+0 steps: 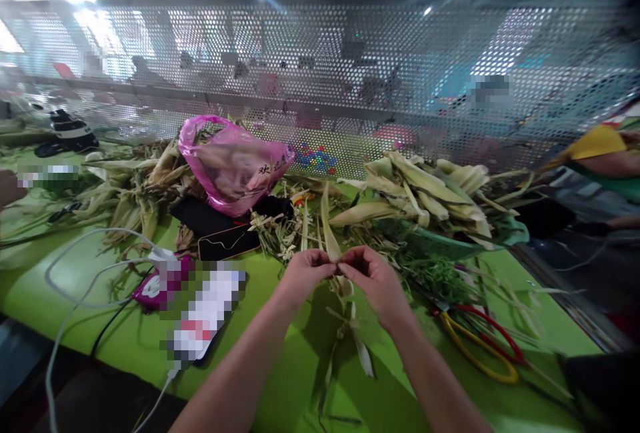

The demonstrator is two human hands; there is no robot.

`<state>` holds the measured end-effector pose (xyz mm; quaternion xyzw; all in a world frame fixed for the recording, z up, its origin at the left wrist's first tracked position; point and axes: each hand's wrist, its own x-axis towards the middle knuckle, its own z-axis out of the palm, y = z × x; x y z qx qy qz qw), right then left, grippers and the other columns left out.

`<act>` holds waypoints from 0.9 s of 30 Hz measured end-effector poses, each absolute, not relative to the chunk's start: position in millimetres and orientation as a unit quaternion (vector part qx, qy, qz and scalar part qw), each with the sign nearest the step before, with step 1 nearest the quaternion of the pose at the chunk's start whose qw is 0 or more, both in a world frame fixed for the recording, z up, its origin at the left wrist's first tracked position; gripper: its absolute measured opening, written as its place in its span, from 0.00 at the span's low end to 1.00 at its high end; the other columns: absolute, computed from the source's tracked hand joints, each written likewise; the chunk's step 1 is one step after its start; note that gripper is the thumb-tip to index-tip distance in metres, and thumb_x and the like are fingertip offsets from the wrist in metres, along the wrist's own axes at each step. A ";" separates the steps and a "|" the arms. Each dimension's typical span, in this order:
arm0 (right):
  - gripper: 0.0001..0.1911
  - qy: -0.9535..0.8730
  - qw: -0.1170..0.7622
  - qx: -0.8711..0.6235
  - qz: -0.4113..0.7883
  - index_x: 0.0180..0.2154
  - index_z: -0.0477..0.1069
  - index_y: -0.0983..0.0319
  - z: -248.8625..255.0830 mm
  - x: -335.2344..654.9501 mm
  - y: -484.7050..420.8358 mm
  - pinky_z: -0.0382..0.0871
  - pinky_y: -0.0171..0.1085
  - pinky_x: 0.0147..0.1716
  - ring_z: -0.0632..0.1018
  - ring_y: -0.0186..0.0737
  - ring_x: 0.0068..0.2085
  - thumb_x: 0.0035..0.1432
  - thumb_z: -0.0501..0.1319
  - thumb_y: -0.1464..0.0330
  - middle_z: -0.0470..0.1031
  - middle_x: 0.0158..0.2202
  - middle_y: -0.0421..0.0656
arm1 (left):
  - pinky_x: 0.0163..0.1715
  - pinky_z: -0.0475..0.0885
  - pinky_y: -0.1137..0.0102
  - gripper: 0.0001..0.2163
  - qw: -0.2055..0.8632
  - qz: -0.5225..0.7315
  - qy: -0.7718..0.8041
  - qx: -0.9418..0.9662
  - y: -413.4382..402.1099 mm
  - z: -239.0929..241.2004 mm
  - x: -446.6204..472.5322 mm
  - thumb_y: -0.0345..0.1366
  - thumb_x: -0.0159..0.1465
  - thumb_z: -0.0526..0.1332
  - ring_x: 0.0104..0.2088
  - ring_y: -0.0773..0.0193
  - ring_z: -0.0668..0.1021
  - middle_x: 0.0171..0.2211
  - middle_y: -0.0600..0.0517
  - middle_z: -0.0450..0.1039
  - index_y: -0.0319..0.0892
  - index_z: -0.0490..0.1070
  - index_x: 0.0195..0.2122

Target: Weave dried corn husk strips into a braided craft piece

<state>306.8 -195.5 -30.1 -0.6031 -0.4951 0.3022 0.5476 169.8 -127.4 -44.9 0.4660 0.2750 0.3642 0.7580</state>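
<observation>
My left hand (306,281) and my right hand (371,281) meet over the green table. Both are closed in a pinch on a pale corn husk (329,229), whose broad strip rises upright between them. Below the fingers hangs a knotted length of husk (350,326) with loose ends spreading downward. The fingertips hide just where the strip is gripped. Right of my right hand lies a pair of scissors (483,343) with red and yellow handles. Thin cut husk scraps (280,236) lie beyond my left hand.
A green basket (515,229) heaped with dry husks (425,186) stands at the right. Behind, a pink plastic bag (230,166) rests before a perforated metal screen (320,39). At the left lie a phone (210,313), a purple power bank (163,283) and white cables (60,339).
</observation>
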 end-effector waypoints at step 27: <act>0.06 -0.628 0.462 -0.607 0.155 0.31 0.75 0.61 -22.5 314.8 -199.6 0.69 0.38 0.35 0.76 0.41 0.32 0.55 0.63 0.65 0.76 0.30 0.43 | 0.26 0.62 0.74 0.11 0.814 0.316 0.270 0.405 -132.1 -40.7 163.2 0.36 0.47 0.70 0.24 0.70 0.73 0.23 0.48 0.74 0.37 0.69 0.23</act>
